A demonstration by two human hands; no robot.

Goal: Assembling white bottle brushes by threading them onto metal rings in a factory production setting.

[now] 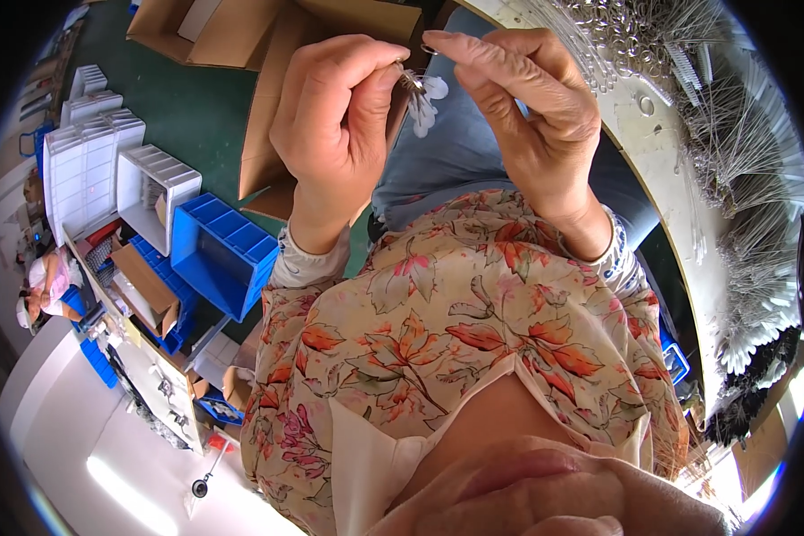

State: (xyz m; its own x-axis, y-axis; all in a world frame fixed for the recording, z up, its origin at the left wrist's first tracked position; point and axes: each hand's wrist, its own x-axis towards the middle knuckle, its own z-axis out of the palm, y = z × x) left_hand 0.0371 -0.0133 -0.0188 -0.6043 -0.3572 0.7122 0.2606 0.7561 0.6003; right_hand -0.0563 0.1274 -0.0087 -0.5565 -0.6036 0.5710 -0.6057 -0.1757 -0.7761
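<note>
Though behind left fingers [380,55], open cardboard box [261,125]

A small bunch [422,107], metallic at the top with white, rounded ends, hangs at a slant from the left hand [339,121]. A thin metal ring [430,50] sits at the fingertips of the right hand [534,116], near the bunch.

Ring [430,51] partly behind right hand [540,116]
</note>
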